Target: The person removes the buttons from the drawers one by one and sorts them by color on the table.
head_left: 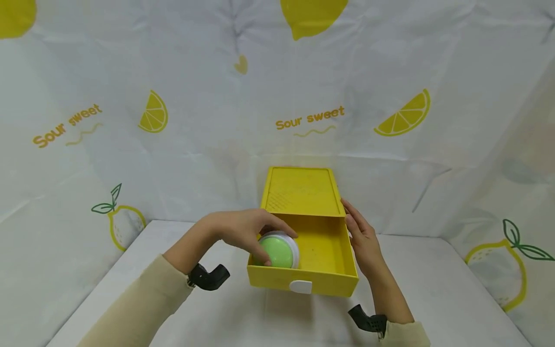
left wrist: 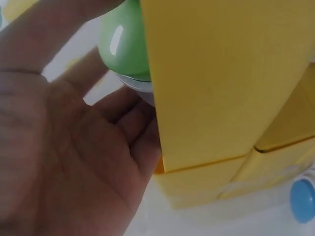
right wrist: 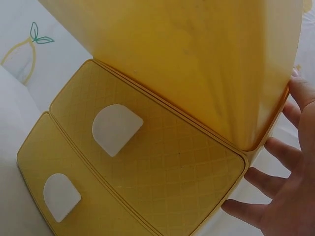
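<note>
A yellow drawer cabinet [head_left: 301,193] stands on the table with its top drawer [head_left: 273,278] pulled out. Inside the drawer's left front corner is a round green domed object [head_left: 276,251] with a white rim. My left hand [head_left: 243,230] holds it, thumb on the near side and fingers over the far side. In the left wrist view, the drawer wall hides part of the green dome [left wrist: 125,46]. My right hand [head_left: 366,243] rests against the cabinet's right side. The right wrist view shows its fingers spread and nearly straight along that side.
Below the open drawer are closed drawer fronts [right wrist: 167,162] with white tabs [right wrist: 115,129]. A blue round thing [left wrist: 301,200] shows at the edge of the left wrist view. A white lemon-printed cloth [head_left: 208,159] hangs behind and beside the white table [head_left: 416,284].
</note>
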The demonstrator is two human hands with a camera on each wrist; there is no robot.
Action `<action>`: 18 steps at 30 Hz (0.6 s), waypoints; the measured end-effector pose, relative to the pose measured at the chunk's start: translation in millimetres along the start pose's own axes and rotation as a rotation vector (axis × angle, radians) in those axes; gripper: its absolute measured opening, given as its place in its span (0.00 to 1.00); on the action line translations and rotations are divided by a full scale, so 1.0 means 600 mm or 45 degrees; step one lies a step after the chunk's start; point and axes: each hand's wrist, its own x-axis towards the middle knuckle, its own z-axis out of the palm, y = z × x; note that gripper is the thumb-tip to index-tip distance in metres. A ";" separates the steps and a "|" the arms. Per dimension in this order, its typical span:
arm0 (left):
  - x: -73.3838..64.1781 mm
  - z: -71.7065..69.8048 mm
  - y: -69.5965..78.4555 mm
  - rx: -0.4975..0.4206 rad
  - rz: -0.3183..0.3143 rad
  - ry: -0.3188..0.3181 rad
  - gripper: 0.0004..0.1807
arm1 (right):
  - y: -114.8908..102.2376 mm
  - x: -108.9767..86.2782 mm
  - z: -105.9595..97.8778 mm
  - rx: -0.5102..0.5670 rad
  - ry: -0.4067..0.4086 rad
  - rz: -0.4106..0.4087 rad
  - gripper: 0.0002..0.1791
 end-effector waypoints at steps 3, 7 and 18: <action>0.005 0.002 0.003 0.028 -0.004 0.025 0.34 | 0.001 0.000 0.000 -0.004 0.003 -0.006 0.28; 0.005 0.006 -0.005 -0.121 -0.016 0.174 0.34 | 0.001 0.001 -0.001 -0.016 0.005 -0.017 0.28; -0.044 0.022 -0.047 -0.494 0.086 0.763 0.39 | -0.001 -0.001 0.000 -0.006 0.008 -0.007 0.28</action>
